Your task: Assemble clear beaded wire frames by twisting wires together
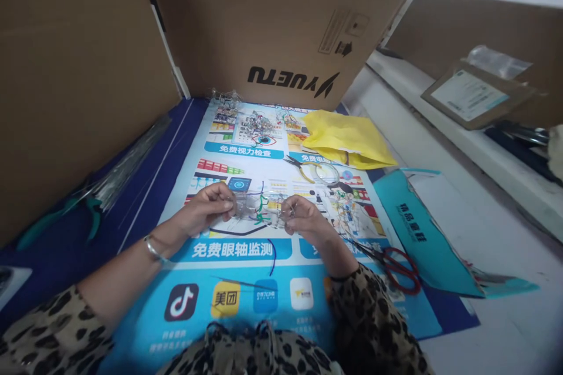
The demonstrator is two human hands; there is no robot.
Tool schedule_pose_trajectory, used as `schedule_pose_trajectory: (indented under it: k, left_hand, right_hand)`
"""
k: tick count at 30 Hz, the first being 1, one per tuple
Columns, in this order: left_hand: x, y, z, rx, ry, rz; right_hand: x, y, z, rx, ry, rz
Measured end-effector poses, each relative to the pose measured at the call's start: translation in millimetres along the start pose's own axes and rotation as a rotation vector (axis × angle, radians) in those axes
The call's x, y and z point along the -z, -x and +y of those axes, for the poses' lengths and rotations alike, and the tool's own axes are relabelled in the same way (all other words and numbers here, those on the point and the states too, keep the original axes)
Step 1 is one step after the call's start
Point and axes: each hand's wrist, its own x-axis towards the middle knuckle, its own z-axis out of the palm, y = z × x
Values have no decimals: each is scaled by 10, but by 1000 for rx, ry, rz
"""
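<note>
Centre of frame: a clear wire piece with green strands is suspended between both hands, over the poster. Left hand: grip pinched, thumb against fingers, on its left end. Right hand: grip likewise pinched on its right end. Finer structure of the piece is too small to resolve.

Writing. Poster, middle of frame: "免费视力检查" in the upper band, "免费眼轴监测" below the left hand; the band under the right wrist is partly covered. Lower row of icons: a white musical note on black, then "美团" on yellow; small captions blurred. Cardboard box, top of frame: "YUETU", inverted, with arrow mark. Teal packaging, right: "精品童鞋", set at a slant. Parcel, upper right: white label, print illegible.

Also noted: tangled wires above the hands; yellow bag to their right; yellow-handled pliers beside a clear coil; red-handled scissors at lower right, near the teal packaging; wire bundle at left, by a teal-handled tool.
</note>
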Motion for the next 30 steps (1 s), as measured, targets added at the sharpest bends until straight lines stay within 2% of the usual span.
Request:
schedule_pose_trajectory:
  k: [3, 9, 14, 20, 25, 30]
  left_hand:
    - [-10, 1, 5, 25, -3, 16]
    - [-37, 6, -19, 20, -41, 59]
    - [-70, 28, -50, -26, -43, 125]
    - [-157, 102, -8, 9, -51, 215]
    - [-168, 121, 21, 8, -37, 180]
    - [-156, 115, 25, -54, -29, 143]
  right_hand:
    - [-4, -5, 25, 9, 26, 14]
    - [2, -19, 99, -35, 91, 125]
    - [-44, -1, 66, -33, 112, 104]
    - [-48, -11, 60, -27, 74, 119]
    - [-27, -10, 62, -82, 0, 78]
    - [-12, 13, 52, -52, -55, -27]
